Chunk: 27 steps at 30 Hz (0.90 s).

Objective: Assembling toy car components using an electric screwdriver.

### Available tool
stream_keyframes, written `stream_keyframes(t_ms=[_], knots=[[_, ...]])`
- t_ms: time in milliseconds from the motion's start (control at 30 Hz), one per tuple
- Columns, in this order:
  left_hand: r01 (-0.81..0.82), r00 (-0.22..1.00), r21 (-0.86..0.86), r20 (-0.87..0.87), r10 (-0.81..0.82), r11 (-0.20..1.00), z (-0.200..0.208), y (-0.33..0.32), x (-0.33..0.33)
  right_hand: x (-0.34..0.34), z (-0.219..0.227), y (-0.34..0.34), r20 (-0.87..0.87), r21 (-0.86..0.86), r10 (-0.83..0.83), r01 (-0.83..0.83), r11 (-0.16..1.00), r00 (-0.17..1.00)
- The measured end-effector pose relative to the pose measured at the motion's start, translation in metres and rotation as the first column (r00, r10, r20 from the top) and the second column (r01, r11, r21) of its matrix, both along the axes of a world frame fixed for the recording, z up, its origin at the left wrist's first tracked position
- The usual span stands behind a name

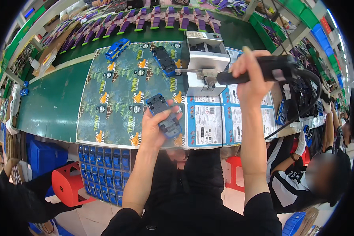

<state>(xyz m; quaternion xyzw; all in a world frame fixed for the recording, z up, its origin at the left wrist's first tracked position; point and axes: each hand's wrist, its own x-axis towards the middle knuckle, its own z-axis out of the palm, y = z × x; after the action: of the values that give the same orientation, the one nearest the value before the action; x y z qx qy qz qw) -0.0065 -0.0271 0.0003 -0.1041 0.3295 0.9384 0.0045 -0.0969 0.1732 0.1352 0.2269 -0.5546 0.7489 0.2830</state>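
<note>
My left hand [151,128] holds a blue toy car [157,103] upside down, its black underside facing up and the thumb laid across it. In my right hand [257,80] is a black electric screwdriver [277,67], held level with its metal tip pointing left. That tip lies at the front of a silver screw feeder [208,61]; whether it carries a screw is too small to tell. Another toy car [164,59] rests underside up just left of the feeder. Farther left, a blue toy car [117,49] stands on the printed sheet [122,84] covering the bench.
A tray of blue toy cars [104,167] sits below the bench edge, left of my lap. Purple parts [155,21] line the green surface behind. The screwdriver's cable [316,98] loops down at right, near a seated co-worker [291,185]. A red stool [67,185] stands lower left.
</note>
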Motion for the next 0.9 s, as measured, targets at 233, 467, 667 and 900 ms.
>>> stream_keyframes(t_ms=[233, 467, 667, 900], knots=[[0.031, 0.999, 0.022, 0.01, -0.031, 0.999, -0.006, -0.006, -0.002, -0.008, 0.003, -0.026, 0.071, 0.182, -0.067, 0.053, 0.982, 0.995], [-0.011, 1.0, 0.032, -0.005, 0.011, 0.999, -0.012, -0.002, -0.003, -0.014, 0.005, -0.024, 0.307, 0.256, -0.005, -0.077, 0.963, 0.952], [0.013, 1.0, -0.013, -0.028, -0.013, 1.0, -0.006, -0.003, -0.006, 0.062, -0.012, -0.018, 0.065, -0.203, 0.536, -0.515, 0.833, 0.841], [0.014, 1.0, -0.021, 0.017, -0.014, 1.0, -0.003, -0.005, -0.006, 0.089, -0.029, -0.048, 0.119, -0.229, 0.564, -0.53, 0.816, 0.817]])
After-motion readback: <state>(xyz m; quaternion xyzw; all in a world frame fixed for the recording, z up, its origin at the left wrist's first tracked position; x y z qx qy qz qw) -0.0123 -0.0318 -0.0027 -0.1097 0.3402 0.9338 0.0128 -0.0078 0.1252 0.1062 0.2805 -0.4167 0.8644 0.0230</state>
